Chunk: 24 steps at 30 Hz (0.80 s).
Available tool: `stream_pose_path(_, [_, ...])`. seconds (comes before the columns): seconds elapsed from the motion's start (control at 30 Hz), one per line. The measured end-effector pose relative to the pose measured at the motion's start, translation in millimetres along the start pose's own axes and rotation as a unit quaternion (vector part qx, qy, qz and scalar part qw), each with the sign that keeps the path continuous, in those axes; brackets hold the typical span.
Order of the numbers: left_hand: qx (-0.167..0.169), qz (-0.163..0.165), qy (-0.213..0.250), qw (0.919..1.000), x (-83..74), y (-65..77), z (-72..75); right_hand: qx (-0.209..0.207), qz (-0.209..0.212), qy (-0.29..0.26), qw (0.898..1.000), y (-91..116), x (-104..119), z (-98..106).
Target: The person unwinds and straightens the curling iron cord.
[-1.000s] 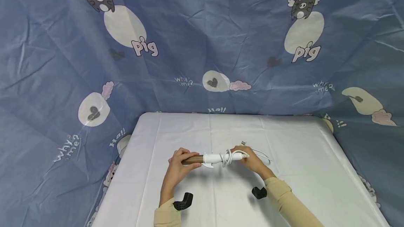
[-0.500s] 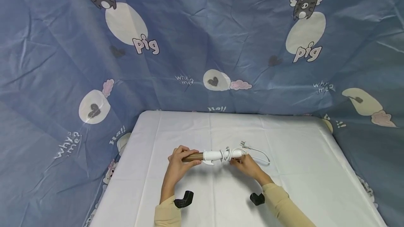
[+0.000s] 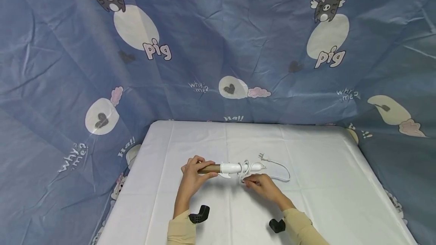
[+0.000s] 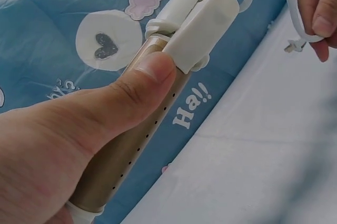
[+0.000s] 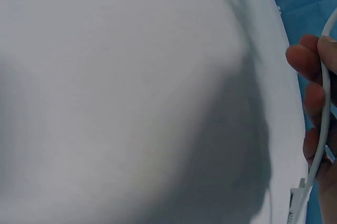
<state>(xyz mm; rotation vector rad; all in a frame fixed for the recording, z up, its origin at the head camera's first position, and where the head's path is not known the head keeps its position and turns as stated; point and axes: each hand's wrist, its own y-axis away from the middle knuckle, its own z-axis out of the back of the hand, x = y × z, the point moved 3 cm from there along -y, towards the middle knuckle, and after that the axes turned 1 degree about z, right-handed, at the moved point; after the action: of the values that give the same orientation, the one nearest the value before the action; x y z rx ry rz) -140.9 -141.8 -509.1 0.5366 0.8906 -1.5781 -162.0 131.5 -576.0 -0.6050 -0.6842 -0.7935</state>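
A curling iron (image 3: 231,168) with a gold-brown barrel (image 4: 131,134) and white handle lies level above the table in the head view. My left hand (image 3: 192,179) grips the barrel, the thumb along its side near the white clamp lever (image 4: 202,31). White cord (image 3: 245,166) is looped around the handle. Just below the handle, my right hand (image 3: 265,187) pinches a stretch of cord (image 5: 325,103) between thumb and fingers. The cord's free end curves out to the right and back to a plug (image 3: 262,157). The palm side of my left hand is hidden.
A white-covered table (image 3: 316,162) lies under both hands. Blue printed cloth (image 3: 218,48) hangs behind it and at the sides. Black camera mounts (image 3: 199,214) stick out by both wrists.
My right hand has left the handle's right end and moved down and left, now pinching the cord below the handle. The plug has come into full view. The left hand stays on the barrel.
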Motion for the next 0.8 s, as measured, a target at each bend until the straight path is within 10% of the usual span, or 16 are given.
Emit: stream_pose_path(0.8, [-0.030,-0.004,-0.016,0.9994,1.5,1.9,-4.3,-0.075,-0.044,-0.110,0.990,14.2,40.2,-20.8])
